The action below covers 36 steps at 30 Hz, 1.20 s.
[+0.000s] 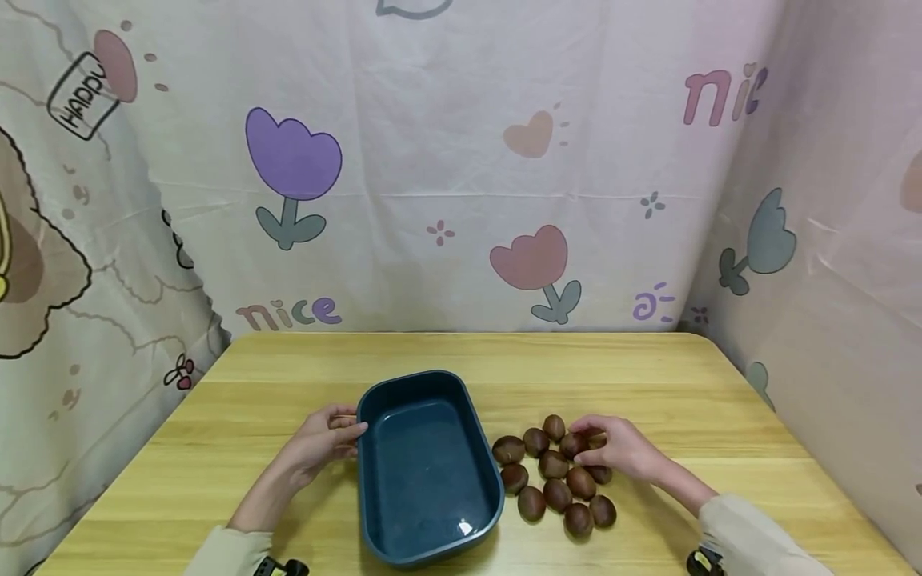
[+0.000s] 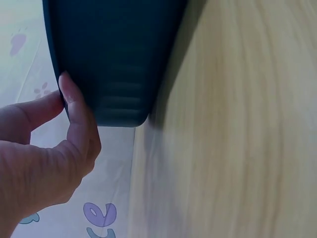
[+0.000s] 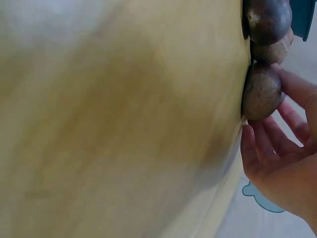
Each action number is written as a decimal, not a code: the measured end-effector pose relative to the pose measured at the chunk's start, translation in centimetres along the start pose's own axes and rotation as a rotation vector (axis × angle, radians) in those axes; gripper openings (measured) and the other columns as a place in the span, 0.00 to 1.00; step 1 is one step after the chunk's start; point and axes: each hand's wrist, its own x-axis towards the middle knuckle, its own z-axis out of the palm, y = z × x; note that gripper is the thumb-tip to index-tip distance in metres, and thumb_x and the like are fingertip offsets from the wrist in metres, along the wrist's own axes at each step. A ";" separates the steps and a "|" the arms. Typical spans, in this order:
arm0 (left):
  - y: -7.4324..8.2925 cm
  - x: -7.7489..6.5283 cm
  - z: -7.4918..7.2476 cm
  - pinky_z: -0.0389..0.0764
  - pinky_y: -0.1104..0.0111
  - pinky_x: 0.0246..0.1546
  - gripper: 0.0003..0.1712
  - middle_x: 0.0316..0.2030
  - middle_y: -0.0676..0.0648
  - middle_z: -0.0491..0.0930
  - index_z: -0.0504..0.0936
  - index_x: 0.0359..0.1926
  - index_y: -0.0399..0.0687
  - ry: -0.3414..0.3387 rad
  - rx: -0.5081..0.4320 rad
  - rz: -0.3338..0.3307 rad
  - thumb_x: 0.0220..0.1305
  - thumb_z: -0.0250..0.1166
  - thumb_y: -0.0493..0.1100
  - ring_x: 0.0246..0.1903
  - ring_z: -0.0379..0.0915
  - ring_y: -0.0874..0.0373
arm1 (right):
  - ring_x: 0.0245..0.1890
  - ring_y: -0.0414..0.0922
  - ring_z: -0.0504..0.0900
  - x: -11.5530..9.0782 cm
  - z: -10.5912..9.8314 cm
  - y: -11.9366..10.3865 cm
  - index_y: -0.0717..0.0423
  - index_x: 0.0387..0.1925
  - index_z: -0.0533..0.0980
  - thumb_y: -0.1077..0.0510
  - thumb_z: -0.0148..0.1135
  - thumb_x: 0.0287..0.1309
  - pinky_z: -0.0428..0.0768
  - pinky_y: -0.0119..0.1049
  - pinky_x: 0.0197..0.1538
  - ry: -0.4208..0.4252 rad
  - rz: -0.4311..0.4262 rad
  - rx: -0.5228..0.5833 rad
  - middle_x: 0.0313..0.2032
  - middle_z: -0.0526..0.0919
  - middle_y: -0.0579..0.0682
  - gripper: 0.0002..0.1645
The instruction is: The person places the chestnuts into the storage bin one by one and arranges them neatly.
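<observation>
A dark teal rectangular dish stands on the table with its bare inside facing up. My left hand pinches its left rim between thumb and fingers; the left wrist view shows the dish's outer wall beside those fingers. Right of the dish lies a loose cluster of brown chestnuts. At the cluster's far right side, my right hand has thumb and fingers around one chestnut, which still touches the table. Another chestnut sits close by in the right wrist view.
The light wooden table ends at a back edge against a hanging printed cloth. More of this cloth hangs along the left and right sides. The nearest chestnuts lie close to the dish's right wall.
</observation>
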 end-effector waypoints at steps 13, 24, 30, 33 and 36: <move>-0.2 0.1 -0.1 0.79 0.68 0.33 0.26 0.40 0.43 0.72 0.55 0.60 0.26 -0.025 -0.061 0.003 0.69 0.56 0.33 0.30 0.73 0.58 | 0.35 0.43 0.78 1.5 -1.3 -1.1 0.58 0.40 0.79 0.55 0.74 0.45 0.77 0.37 0.38 -0.024 0.016 -0.080 0.34 0.81 0.45 0.19; -0.4 0.1 -0.2 0.79 0.68 0.33 0.25 0.39 0.43 0.73 0.56 0.59 0.27 -0.035 -0.089 0.008 0.69 0.57 0.33 0.30 0.74 0.58 | 0.31 0.42 0.77 4.7 -2.0 -4.4 0.58 0.37 0.79 0.53 0.73 0.48 0.75 0.38 0.37 0.036 0.044 -0.011 0.30 0.81 0.46 0.17; -0.4 0.1 -0.2 0.79 0.68 0.33 0.24 0.39 0.44 0.72 0.57 0.59 0.28 -0.019 -0.083 0.007 0.69 0.57 0.33 0.30 0.73 0.58 | 0.32 0.45 0.76 6.9 -2.0 -6.3 0.58 0.37 0.80 0.53 0.73 0.50 0.74 0.39 0.36 0.040 0.042 0.077 0.31 0.81 0.49 0.17; -0.5 0.1 -0.2 0.79 0.68 0.33 0.24 0.38 0.44 0.73 0.57 0.59 0.28 -0.014 -0.078 0.008 0.69 0.57 0.33 0.30 0.74 0.58 | 0.33 0.45 0.76 8.0 -1.9 -7.3 0.57 0.38 0.80 0.52 0.73 0.50 0.75 0.39 0.38 0.034 0.049 0.095 0.33 0.81 0.49 0.17; -0.5 0.2 -0.2 0.79 0.68 0.32 0.24 0.37 0.45 0.73 0.57 0.59 0.28 -0.012 -0.079 0.011 0.68 0.57 0.33 0.30 0.74 0.58 | 0.34 0.46 0.77 8.9 -1.7 -8.4 0.57 0.40 0.80 0.51 0.73 0.51 0.75 0.41 0.40 0.032 0.059 0.113 0.34 0.81 0.50 0.18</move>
